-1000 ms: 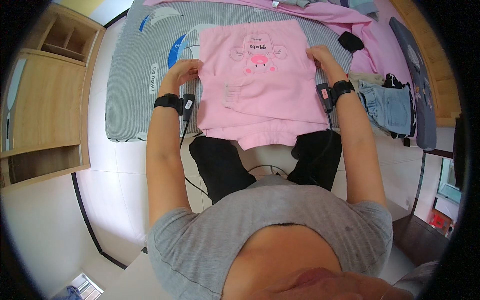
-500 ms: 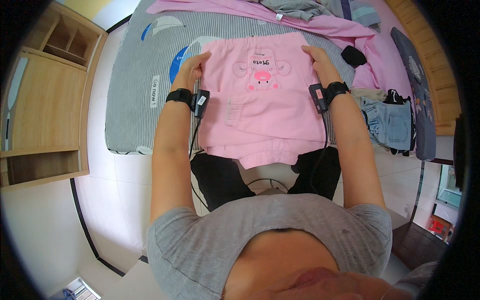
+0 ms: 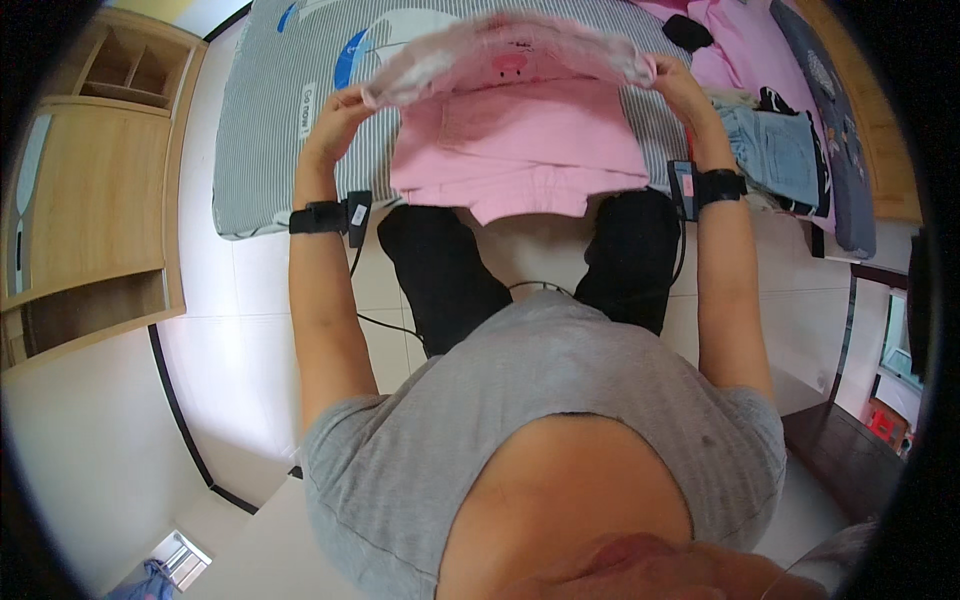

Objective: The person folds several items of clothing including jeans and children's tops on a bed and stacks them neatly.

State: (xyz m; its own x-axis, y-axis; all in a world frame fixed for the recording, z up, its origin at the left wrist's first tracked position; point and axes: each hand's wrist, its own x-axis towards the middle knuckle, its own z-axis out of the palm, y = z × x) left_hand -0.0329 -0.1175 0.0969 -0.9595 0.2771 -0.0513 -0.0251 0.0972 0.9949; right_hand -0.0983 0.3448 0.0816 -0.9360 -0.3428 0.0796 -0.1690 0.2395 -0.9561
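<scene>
A pink sweatshirt [image 3: 540, 125] with a pig print lies on the bed, one cuffed sleeve folded across its middle. Its far edge is lifted and arched over, baring the paler inner side, and is smeared by motion. At the left corner of that edge, my left hand [image 3: 340, 118] is closed on the fabric. The opposite corner is pinched in my right hand [image 3: 682, 88]. Between my hands the raised cloth partly covers the print. The near part of the sweatshirt rests at the bed's front edge, above my knees.
The bed has a striped grey sheet [image 3: 265, 150]. Folded denim shorts [image 3: 780, 145] lie at the right, with a black cloth item [image 3: 687, 33] and a pink sheet [image 3: 735, 50] beyond. A wooden cabinet [image 3: 95, 200] stands left. Cables hang from bands on both wrists.
Both hands have lifted the sweatshirt's far edge off the bed and bent it back toward me. They have also spread slightly apart. The view has shifted, so the bed sits higher in it.
</scene>
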